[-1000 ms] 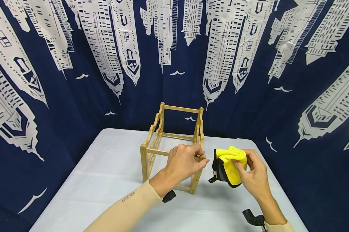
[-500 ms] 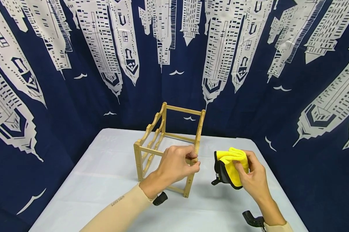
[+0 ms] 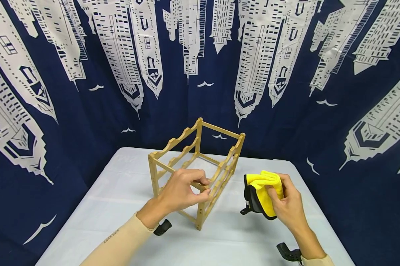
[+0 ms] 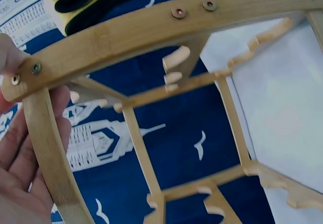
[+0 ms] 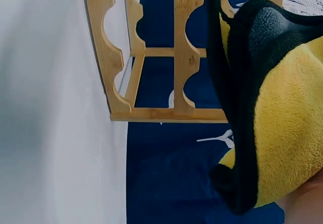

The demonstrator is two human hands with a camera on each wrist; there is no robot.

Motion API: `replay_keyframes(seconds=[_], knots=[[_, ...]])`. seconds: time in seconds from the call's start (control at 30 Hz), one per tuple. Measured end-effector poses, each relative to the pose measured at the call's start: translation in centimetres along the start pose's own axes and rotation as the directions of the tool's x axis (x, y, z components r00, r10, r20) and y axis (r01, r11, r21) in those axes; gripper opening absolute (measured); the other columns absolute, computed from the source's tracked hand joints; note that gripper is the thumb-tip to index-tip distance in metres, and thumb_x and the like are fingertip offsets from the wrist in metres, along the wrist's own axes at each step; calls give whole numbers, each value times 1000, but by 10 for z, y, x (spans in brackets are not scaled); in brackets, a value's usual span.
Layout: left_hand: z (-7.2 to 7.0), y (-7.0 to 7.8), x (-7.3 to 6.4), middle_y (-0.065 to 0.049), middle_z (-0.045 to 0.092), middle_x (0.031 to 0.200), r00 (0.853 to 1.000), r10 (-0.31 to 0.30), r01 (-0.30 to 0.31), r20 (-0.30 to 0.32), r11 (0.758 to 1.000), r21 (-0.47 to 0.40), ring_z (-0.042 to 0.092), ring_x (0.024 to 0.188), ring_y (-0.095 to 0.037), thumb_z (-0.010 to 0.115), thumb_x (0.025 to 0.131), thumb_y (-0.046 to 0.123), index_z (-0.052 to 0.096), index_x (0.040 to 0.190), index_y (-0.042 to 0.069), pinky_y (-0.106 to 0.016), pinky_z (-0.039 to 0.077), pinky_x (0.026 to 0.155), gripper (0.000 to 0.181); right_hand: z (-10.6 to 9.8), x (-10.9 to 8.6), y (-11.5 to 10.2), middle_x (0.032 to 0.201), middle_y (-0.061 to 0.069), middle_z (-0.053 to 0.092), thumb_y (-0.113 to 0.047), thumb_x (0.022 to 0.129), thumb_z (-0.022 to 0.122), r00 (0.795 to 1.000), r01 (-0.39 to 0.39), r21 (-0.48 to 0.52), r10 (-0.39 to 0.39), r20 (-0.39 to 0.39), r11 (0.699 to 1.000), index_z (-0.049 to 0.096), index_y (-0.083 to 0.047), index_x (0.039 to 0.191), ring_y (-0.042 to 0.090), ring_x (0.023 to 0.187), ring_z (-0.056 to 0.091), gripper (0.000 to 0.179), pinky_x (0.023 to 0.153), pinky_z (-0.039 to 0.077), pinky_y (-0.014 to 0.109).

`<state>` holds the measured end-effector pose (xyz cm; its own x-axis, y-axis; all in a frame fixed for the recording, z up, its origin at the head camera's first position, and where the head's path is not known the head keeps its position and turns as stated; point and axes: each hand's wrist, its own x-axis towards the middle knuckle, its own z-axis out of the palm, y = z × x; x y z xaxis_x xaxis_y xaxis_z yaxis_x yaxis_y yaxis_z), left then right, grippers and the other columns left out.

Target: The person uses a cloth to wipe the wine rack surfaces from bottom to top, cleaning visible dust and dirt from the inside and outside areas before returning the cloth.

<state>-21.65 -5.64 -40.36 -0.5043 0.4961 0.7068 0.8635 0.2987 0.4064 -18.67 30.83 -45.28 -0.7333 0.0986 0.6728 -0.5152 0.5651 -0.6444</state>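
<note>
A wooden rack [image 3: 175, 141] with scalloped side rails stands at an angle on the white table. My left hand [image 3: 183, 189] grips its near right top corner, thumb and fingers around the post end. In the left wrist view, the fingers [image 4: 20, 148] lie behind and beside the rack's wooden bars [image 4: 121, 37]. To the right of the rack, my right hand [image 3: 290, 203] pinches a folded yellow cloth [image 3: 265, 183] with black edging and a dark grey side, held above the table. The right wrist view has the cloth [image 5: 292, 118] covering most of that hand.
The white table [image 3: 120, 199] carries the rack near its middle. Behind and at both sides hangs a dark blue curtain [image 3: 173, 107] with white building prints. Black wrist camera mounts [image 3: 288, 253] stick out below both hands.
The left hand has moved left and slightly toward me, turning the rack so that its near right corner swings left and its right side shows. The right hand and cloth have barely moved.
</note>
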Motion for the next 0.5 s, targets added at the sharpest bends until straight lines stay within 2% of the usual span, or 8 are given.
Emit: replay_keyframes(seconds=[0.13, 0.27, 0.5], knots=[[-9, -6, -7, 7, 84, 96, 999, 43, -43, 12, 999, 2, 84, 92, -7, 88, 89, 4, 67, 85, 17, -20, 68, 85, 25, 3, -1, 1, 120, -26, 71, 12, 100, 79, 1000, 4, -9, -4, 19, 1000, 72, 2, 135, -2, 93, 69, 37, 84, 58, 6], [-18, -12, -11, 3, 86, 99, 996, 80, -80, 39, 997, -12, 85, 93, -8, 89, 88, 0, 69, 89, 14, -19, 69, 84, 25, 6, -2, 2, 121, -25, 71, 11, 100, 80, 999, 15, -23, -14, 34, 1000, 71, 3, 135, -2, 93, 69, 37, 85, 58, 6], [-40, -21, -17, 1, 89, 105, 995, 77, -78, 67, 997, 25, 87, 92, -10, 87, 92, -2, 74, 99, 14, -24, 71, 85, 23, 10, -2, 5, 119, -16, 74, 12, 98, 82, 998, 42, -46, -41, 39, 998, 72, 2, 133, -1, 90, 69, 38, 81, 58, 7]])
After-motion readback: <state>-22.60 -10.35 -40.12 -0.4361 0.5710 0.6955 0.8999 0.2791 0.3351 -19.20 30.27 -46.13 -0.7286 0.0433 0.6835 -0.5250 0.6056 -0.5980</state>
